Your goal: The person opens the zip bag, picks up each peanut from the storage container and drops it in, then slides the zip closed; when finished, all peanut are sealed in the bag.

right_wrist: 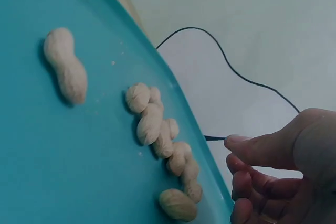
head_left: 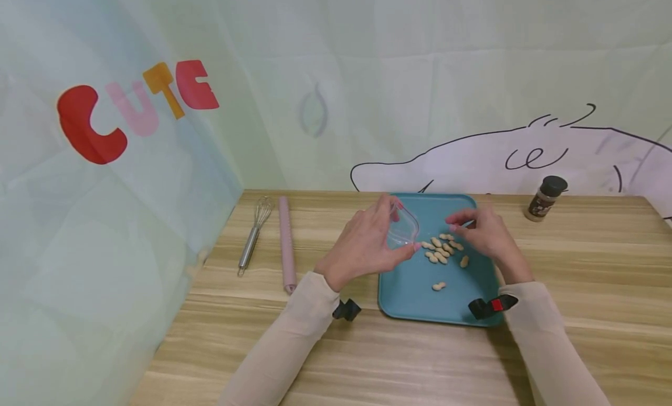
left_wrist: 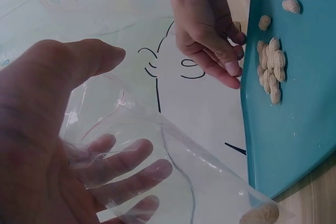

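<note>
My left hand (head_left: 370,237) holds a clear zip bag (head_left: 403,226) with a red line along its mouth. Thumb and fingers spread wide around the bag in the left wrist view, and a peanut (left_wrist: 261,214) shows in its lower corner. Over the far right part of a blue tray (head_left: 415,298) is my right hand (head_left: 485,234). Its fingers are loosely bent, and nothing shows between thumb and fingertips in the right wrist view. Several peanuts in the shell (head_left: 440,251) lie clustered on the tray below the hands. One single peanut (head_left: 438,286) lies closer to me.
A whisk (head_left: 253,240) and a rolled pink mat (head_left: 287,245) lie on the wooden table (head_left: 367,359) left of the tray. A black-capped spice jar (head_left: 544,200) stands at the back right. A printed cloth (head_left: 394,102) hangs behind the table and along its left side.
</note>
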A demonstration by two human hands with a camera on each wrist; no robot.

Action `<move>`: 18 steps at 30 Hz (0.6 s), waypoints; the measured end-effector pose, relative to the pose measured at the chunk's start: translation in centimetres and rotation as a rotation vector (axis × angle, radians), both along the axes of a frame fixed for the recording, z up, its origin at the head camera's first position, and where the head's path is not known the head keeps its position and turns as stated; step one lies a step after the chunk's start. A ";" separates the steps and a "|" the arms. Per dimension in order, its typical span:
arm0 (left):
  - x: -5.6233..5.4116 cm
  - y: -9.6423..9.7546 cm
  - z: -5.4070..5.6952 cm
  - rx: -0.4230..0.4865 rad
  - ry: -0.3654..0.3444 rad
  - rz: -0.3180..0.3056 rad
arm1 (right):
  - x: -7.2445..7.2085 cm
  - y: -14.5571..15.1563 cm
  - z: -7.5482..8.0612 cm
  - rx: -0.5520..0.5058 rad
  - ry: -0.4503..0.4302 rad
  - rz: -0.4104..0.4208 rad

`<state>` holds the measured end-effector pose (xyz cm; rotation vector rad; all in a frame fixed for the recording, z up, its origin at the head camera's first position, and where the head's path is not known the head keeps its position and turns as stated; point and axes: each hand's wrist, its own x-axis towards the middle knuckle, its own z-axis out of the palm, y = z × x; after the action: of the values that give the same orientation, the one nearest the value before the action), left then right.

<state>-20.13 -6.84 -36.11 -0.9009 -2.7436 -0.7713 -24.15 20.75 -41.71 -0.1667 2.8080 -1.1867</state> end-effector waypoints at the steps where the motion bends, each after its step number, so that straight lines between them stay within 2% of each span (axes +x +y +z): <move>1: 0.0 0.0 0.0 -0.001 -0.002 0.002 | 0.0 0.0 -0.2 0.014 -0.002 0.001; 10: 0.0 0.0 0.1 -0.015 -0.008 0.007 | -0.4 0.1 -1.2 0.104 -0.015 0.069; 18: 0.0 0.0 0.1 -0.019 -0.005 -0.007 | -0.3 -0.2 -1.7 0.119 -0.013 0.054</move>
<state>-20.15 -6.87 -36.06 -0.9135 -2.7589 -0.7507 -24.49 20.52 -43.38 -0.2241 2.8330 -1.0030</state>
